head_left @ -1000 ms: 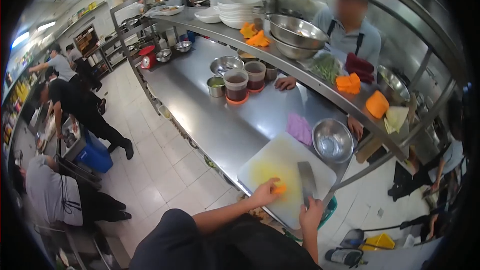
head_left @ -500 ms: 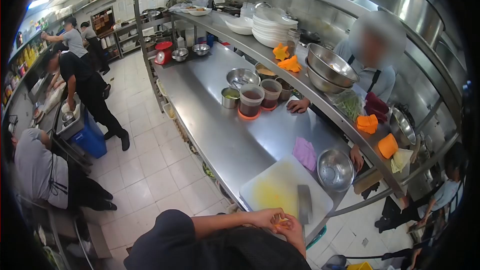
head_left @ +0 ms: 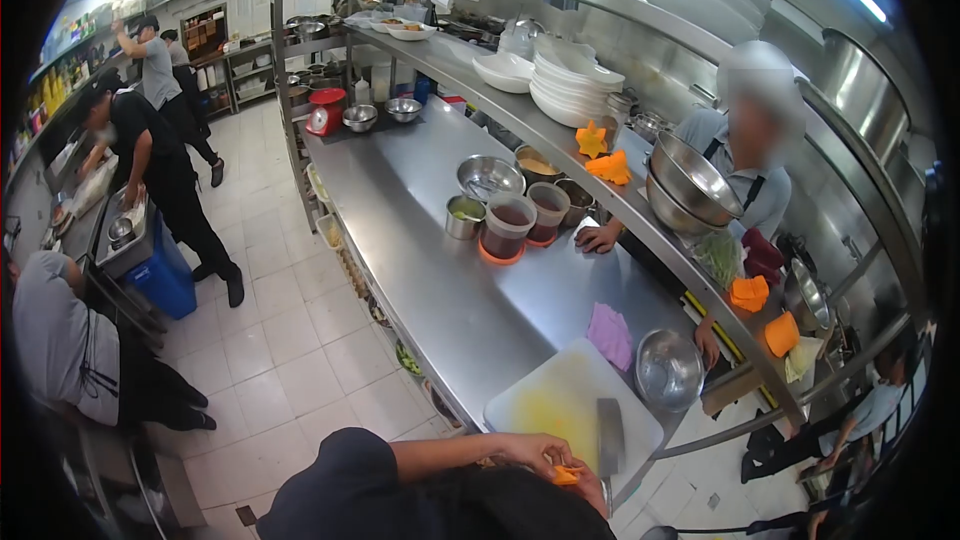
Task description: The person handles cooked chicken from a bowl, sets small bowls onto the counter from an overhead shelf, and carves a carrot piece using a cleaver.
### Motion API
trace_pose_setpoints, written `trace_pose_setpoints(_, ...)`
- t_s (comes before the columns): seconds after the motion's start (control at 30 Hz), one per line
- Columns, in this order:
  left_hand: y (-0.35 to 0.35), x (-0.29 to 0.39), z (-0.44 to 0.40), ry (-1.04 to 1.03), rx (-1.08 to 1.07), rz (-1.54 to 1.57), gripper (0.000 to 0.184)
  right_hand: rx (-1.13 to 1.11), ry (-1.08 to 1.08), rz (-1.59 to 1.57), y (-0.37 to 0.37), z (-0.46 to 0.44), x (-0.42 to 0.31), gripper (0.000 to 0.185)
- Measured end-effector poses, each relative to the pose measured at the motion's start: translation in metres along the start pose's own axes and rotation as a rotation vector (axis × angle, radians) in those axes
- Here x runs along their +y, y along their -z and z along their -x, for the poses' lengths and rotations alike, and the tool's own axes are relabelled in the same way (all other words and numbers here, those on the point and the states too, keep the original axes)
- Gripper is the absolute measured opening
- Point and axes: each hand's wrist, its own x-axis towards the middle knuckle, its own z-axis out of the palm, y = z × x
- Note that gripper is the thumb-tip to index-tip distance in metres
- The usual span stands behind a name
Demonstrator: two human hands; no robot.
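Low in the head view, my left hand (head_left: 538,453) is closed, its fingertips on a small orange vegetable piece (head_left: 567,476). My right hand (head_left: 592,492) is curled round the same piece from the other side, its fingers partly hidden. Both hands are close to my body, at the near edge of a white cutting board (head_left: 530,390) stained yellow. A cleaver (head_left: 610,435) lies flat on the board's right part. Beyond the board are a purple cloth (head_left: 608,335) and a steel bowl (head_left: 669,370).
Two tubs of dark liquid (head_left: 507,225), a steel pot (head_left: 464,218) and a wide bowl (head_left: 490,178) stand mid-table. The overhead shelf (head_left: 680,260) holds stacked plates, bowls and carved orange pieces. A person (head_left: 750,180) leans in opposite; others work along the left counter.
The orange piece shows more clearly between my hands, which have shifted slightly. My view has tilted a little. Something white now shows by the opposite person's hand on the table.
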Motion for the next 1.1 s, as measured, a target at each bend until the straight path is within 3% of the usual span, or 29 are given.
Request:
trace_pose_setpoints(0.07, -0.004, 0.012, 0.006, 0.006, 0.001, 0.028, 0.047, 0.045, 0.027, -0.001, 0.021, -0.009, 0.013, 0.034)
trace_pose_setpoints(0.13, -0.005, 0.011, 0.01, 0.014, 0.003, 0.064, 0.043, -0.092, 0.093, -0.01, 0.028, -0.011, 0.015, 0.02)
trace_pose_setpoints(0.2, -0.003, 0.002, 0.011, 0.005, -0.019, 0.225, 0.047, -0.047, 0.066, -0.02, 0.022, -0.009, 0.012, 0.019)
trace_pose_setpoints(0.43, -0.008, 0.012, 0.008, -0.01, 0.04, 0.275, 0.041, 0.052, 0.098, -0.029, -0.035, 0.001, -0.011, 0.024)
trace_pose_setpoints(0.57, -0.009, 0.019, 0.006, -0.014, 0.188, 0.071, 0.033, 0.159, 0.122, -0.103, -0.054, 0.005, -0.016, 0.028)
trace_pose_setpoints(0.67, -0.012, 0.013, -0.003, -0.144, 0.308, -0.302, 0.029, 0.227, 0.217, 0.269, -0.025, -0.001, -0.011, 0.032)
trace_pose_setpoints(0.73, -0.016, 0.022, -0.006, -0.061, 0.36, -0.19, 0.03, 0.264, 0.222, 0.367, -0.023, -0.005, -0.018, 0.034)
trace_pose_setpoints(0.77, -0.013, 0.018, -0.01, -0.149, 0.342, -0.099, 0.03, 0.276, 0.238, 0.45, -0.022, -0.006, -0.022, 0.034)
trace_pose_setpoints(0.8, -0.007, 0.011, -0.015, -0.115, 0.368, -0.211, 0.03, 0.306, 0.268, 0.549, -0.024, -0.004, -0.027, 0.032)
trace_pose_setpoints(0.93, -0.005, 0.029, -0.012, -0.015, 0.397, 0.041, 0.029, 0.307, 0.279, 0.421, -0.015, 0.005, -0.039, 0.024)
trace_pose_setpoints(1.1, -0.012, 0.021, -0.015, 0.037, 0.466, 0.217, 0.022, 0.495, 0.374, 0.337, 0.003, 0.014, -0.038, 0.017)
